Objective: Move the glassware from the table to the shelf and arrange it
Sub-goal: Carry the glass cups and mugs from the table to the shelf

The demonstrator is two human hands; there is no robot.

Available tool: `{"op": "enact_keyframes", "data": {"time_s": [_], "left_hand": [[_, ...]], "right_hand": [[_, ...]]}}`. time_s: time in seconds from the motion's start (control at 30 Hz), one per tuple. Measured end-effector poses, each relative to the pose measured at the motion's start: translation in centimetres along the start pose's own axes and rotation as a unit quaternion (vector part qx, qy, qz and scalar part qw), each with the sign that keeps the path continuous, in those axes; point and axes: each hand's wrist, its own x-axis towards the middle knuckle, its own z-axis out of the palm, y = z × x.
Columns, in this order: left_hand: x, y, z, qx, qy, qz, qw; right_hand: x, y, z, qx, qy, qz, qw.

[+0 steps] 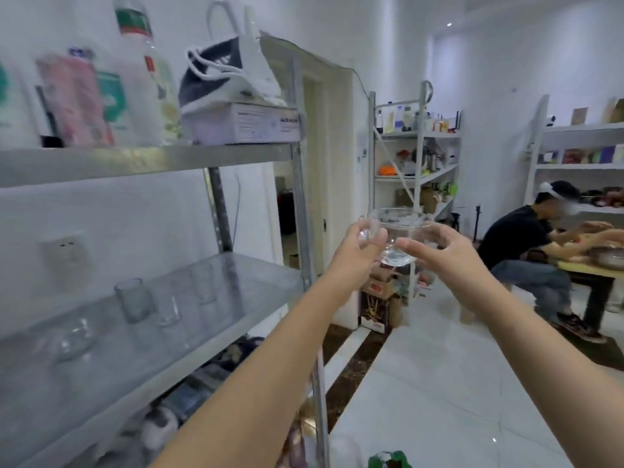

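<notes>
Clear glass bowl point(395, 246) is up in the air, held between both hands, to the right of the metal shelf point(256, 282) and not touching it. It is fully transparent, with a wide round rim and a narrower, thicker base that shines a little. The left grip point(358, 253) is curled round the left side of the bowl near the rim, and the right grip point(445, 256) is curled round the right side with the thumb in front of the glass. Both forearms are bare and reach forward.

On the middle board of the shelf stand three straight tumblers point(133, 300) in a row, and nearer to the camera a rounder glass point(72, 339), all clear and a bit blurred. The board above carries plastic bottles point(148, 79), a pink pack point(74, 99), a white box point(243, 125) and paper bags point(233, 69) with cord handles. A wall socket point(64, 253) sits on the white wall behind the shelf.

The floor point(439, 383) has pale glossy tiles. Past the shelf there is an open doorway point(290, 204), and more shelving units point(417, 157) filled with small goods stand along the far walls. At the right a seated person point(520, 244) in a dark shirt leans over a wooden desk point(587, 270).
</notes>
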Motion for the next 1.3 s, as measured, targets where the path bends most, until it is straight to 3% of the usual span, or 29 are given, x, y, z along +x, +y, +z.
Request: {"op": "enact_keyframes", "data": {"time_s": [0.17, 0.4, 0.63, 1.0, 1.3], "left_hand": [[-2.1, -1.2, -10.0, 0.018, 0.054, 0.001, 0.998], [-4.6, -4.6, -20.2, 0.055, 0.194, -0.053, 0.978], [-9.4, -8.4, -27.3, 0.066, 0.268, -0.094, 0.957], [-14.4, -12.2, -31.3, 0.052, 0.345, -0.204, 0.915], [-13.8, -13.4, -31.1, 0.065, 0.361, -0.24, 0.899]], "right_hand": [[1.2, -3.4, 9.9, 0.027, -0.064, -0.035, 0.997], [1.4, -6.0, 22.2, 0.055, -0.163, -0.044, 0.984], [-0.7, -7.3, 30.9, 0.109, -0.299, -0.043, 0.947], [-2.0, -6.6, 38.3, 0.105, -0.431, -0.066, 0.894], [-1.4, -4.8, 39.6, 0.091, -0.45, -0.063, 0.886]]}}
